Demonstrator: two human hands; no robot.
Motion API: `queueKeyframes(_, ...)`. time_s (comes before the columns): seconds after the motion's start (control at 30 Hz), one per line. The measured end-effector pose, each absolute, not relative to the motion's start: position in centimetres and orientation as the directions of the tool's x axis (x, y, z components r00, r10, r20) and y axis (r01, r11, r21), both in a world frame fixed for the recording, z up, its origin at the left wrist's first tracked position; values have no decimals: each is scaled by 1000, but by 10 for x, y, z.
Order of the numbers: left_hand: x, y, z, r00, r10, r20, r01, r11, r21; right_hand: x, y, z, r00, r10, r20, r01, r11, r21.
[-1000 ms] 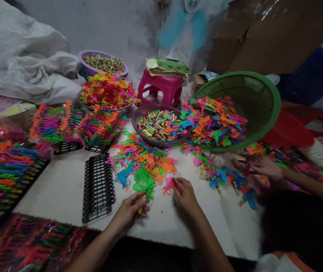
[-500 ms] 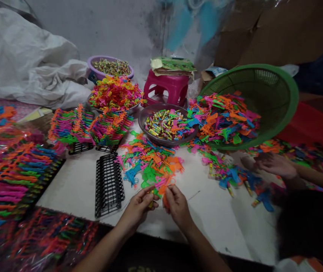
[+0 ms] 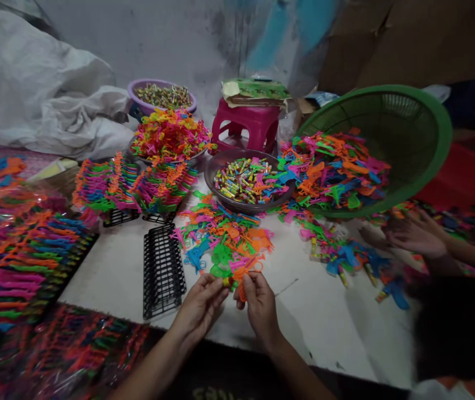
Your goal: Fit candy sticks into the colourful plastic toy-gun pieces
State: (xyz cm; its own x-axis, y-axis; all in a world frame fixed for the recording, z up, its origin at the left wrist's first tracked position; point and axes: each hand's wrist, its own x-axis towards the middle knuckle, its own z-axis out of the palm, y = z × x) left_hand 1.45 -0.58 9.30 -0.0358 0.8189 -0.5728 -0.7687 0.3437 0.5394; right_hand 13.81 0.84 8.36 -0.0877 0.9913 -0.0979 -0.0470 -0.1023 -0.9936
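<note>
My left hand (image 3: 201, 304) pinches a small yellow candy piece (image 3: 226, 282) at its fingertips. My right hand (image 3: 259, 300) grips an orange plastic toy (image 3: 243, 285) right beside it, and the two hands meet over the white table (image 3: 324, 316). Just beyond them lies a loose pile of colourful plastic toys (image 3: 224, 239). A dark bowl of wrapped candies (image 3: 245, 180) stands behind that pile.
An empty black rack (image 3: 162, 272) lies left of my hands, with filled racks (image 3: 133, 186) behind and more at far left (image 3: 16, 250). A tipped green basket (image 3: 391, 139) spills toys. Another person's hand (image 3: 412, 239) works at the right. A pink stool (image 3: 248, 125) and purple bowl (image 3: 162, 97) stand behind.
My right hand picked an orange toy off the table and drew it toward my left hand. Both hands now meet closer to me. The view shifted slightly left.
</note>
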Motion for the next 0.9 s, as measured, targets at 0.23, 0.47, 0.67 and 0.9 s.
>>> queueKeyframes(0.23,18,-9,94,57,845,-532,-596,456,661,140,8,77,-70,997,-42,65,-38,-997)
queueKeyframes(0.47,18,-10,93,39,843,-537,-548,467,694,138,5,78,-127,990,53,200,78,-977)
queueKeyframes(0.67,22,-16,94,11,840,-543,-539,462,704,141,3,85,-146,989,17,241,52,-969)
queueKeyframes(0.9,29,-18,91,-51,885,-462,-360,415,836,133,3,86,-169,985,33,328,88,-941)
